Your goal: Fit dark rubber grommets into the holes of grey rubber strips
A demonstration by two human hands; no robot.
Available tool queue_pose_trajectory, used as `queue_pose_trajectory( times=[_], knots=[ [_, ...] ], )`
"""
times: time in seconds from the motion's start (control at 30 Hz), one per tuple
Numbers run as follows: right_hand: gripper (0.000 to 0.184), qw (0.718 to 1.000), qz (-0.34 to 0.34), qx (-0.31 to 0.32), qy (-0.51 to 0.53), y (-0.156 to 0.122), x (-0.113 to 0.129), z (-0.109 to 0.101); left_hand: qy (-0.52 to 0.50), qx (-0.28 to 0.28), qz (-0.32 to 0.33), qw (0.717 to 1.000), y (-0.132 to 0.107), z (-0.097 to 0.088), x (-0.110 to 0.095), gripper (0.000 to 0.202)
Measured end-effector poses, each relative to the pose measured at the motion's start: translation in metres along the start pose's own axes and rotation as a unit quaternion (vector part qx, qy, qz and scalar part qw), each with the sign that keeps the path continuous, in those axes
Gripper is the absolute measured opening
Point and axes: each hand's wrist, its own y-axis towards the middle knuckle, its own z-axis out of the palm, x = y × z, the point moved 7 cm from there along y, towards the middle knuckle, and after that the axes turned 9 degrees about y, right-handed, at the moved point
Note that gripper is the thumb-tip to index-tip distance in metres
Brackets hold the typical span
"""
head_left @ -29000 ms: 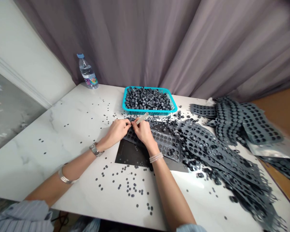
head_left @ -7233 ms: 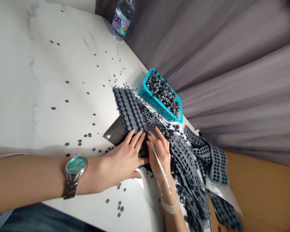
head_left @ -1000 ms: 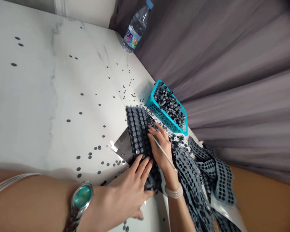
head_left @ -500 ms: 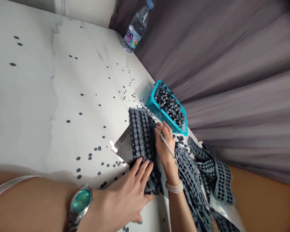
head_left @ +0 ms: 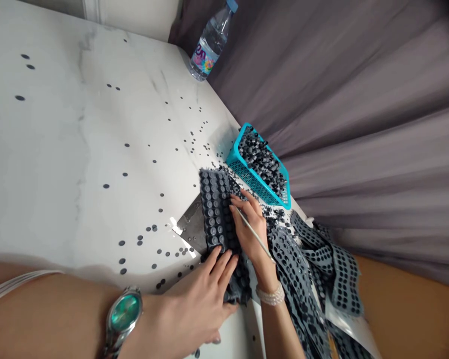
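A dark grey rubber sheet [head_left: 214, 209] with rows of round raised pieces lies on a dark, shiny flat plate [head_left: 192, 228]. My left hand [head_left: 200, 294] rests on the near part of the sheet, fingers stretched out flat and pressing on it. Pinched in my right hand [head_left: 251, 227] is a thin, pale stick-like tool [head_left: 255, 234], held like a pen. Its tip is hidden by the fingers at the right-hand rows of the sheet. Small dark bits lie just beyond this hand.
A turquoise basket [head_left: 243, 172] full of small black rubber pieces stands behind my right hand. Perforated grey strips [head_left: 344, 279] pile up at the right. Flat black discs [head_left: 121, 243] are scattered over the white marbled table [head_left: 60, 164]. A water bottle [head_left: 209, 47] stands by the curtain [head_left: 340, 99].
My right hand has moved left with the stick-like tool, from the sheet's right edge onto its right-hand rows. My left hand stays almost in place on the sheet.
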Motion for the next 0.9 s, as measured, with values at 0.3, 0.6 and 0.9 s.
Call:
queue_pose_trajectory(
  times=[0.3,0.6,0.9],
  knots=[
    [0.022,0.996,0.014,-0.065,-0.061,0.009,-0.019,0.001,-0.011,0.005,0.001,1.000,-0.001,0.007,-0.007,0.051],
    [0.018,0.998,0.049,-0.044,-0.006,0.003,-0.016,-0.013,0.009,-0.003,0.001,1.000,-0.002,-0.001,-0.005,0.045],
    [0.018,1.000,0.001,-0.018,-0.011,0.008,-0.004,0.000,0.002,-0.005,0.000,1.000,-0.003,0.005,-0.008,0.048]
  ],
)
